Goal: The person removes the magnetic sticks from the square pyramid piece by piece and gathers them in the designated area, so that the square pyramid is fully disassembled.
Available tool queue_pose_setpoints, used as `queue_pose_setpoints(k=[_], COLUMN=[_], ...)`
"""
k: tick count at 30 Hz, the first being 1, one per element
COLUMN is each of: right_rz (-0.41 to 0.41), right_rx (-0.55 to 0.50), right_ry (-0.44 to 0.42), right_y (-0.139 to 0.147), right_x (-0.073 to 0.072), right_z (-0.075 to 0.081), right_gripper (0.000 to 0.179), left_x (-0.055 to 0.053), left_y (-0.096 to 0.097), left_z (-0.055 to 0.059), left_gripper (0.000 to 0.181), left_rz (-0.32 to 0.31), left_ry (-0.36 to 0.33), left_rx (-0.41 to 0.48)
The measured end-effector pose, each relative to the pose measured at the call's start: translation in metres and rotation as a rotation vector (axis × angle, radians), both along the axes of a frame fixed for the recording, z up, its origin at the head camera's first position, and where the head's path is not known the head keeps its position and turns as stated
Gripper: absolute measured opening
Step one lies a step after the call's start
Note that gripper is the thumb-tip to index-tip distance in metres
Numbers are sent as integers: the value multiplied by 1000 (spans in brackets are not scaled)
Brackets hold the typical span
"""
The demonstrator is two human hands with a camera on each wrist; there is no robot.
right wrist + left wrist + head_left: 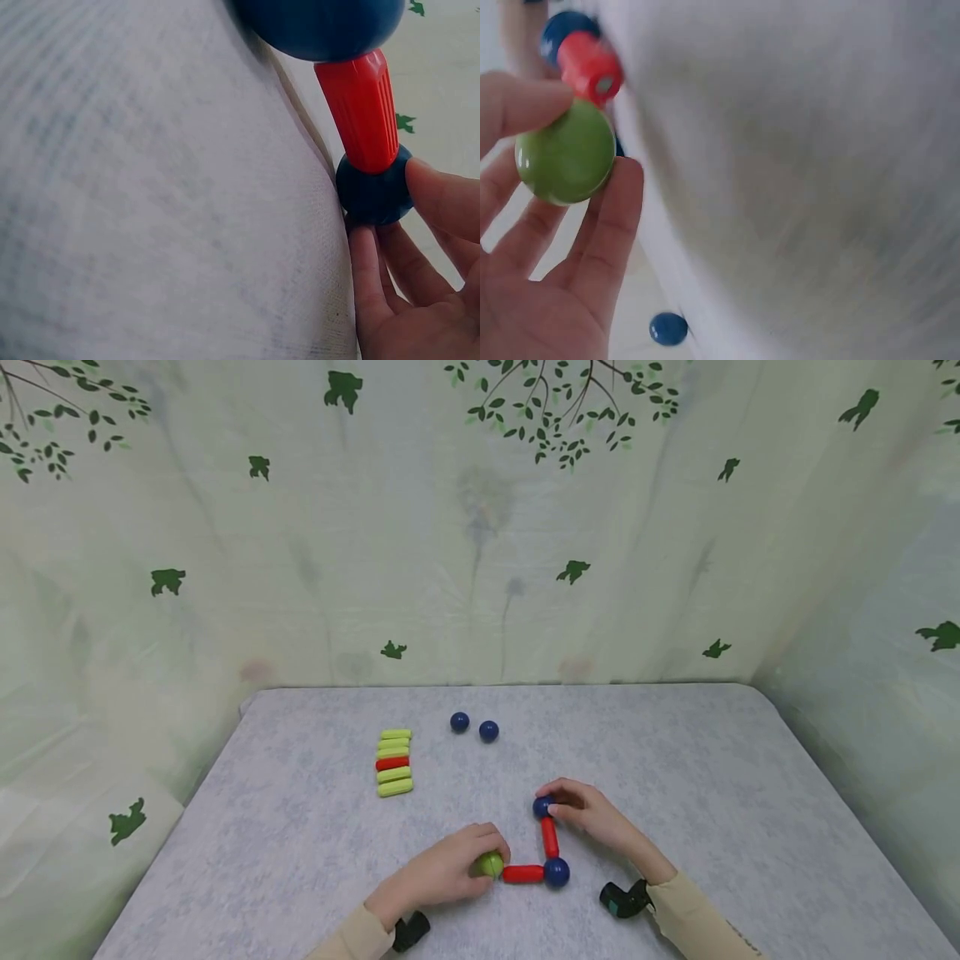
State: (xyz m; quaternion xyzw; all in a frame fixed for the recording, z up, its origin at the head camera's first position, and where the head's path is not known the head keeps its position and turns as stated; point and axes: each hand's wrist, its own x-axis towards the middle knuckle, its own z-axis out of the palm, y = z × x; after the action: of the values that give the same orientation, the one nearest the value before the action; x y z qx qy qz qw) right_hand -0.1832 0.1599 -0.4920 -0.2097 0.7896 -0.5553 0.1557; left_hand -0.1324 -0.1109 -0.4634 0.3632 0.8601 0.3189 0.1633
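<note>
My left hand [456, 862] pinches a green ball [568, 154] between thumb and fingers. Right by that ball is the end of a red rod [522, 874]; I cannot tell whether they touch. The rod's other end joins a blue ball [557, 872] at a corner. From there a second red rod [360, 112] runs away from me to another blue ball [375, 187], making an L shape on the table. My right hand [596, 818] holds this far blue ball with thumb on one side and fingers on the other.
On the left, several yellow-green rods [395, 775] lie in a row with one red rod [392, 763] among them. Two loose blue balls [460, 722] sit near the back of the grey table [300, 827]. A patterned curtain [420, 527] hangs behind.
</note>
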Motion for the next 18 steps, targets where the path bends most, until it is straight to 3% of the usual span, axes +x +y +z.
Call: queue_pose_setpoints(k=[2, 5, 8, 11, 15, 18], right_rz=[-10, -19, -17, -8, -8, -8], right_rx=[6, 14, 11, -4, -1, 11], right_ry=[-12, -23, -31, -36, -31, -24], right_y=[-1, -1, -1, 0, 0, -1], right_x=[0, 1, 1, 2, 2, 2], right_z=[0, 0, 1, 2, 3, 3], right_gripper=[26, 26, 26, 27, 27, 27], left_x=[-7, -24, -44, -63, -88, -102], left_y=[-3, -7, -10, -8, -2, 1], left_z=[0, -1, -3, -4, -6, -9], left_gripper=[26, 28, 28, 29, 30, 30], left_rz=[67, 203, 360, 499, 622, 669], left_ry=[-23, -1, 37, 29, 33, 49], left_rx=[85, 196, 254, 281, 288, 288])
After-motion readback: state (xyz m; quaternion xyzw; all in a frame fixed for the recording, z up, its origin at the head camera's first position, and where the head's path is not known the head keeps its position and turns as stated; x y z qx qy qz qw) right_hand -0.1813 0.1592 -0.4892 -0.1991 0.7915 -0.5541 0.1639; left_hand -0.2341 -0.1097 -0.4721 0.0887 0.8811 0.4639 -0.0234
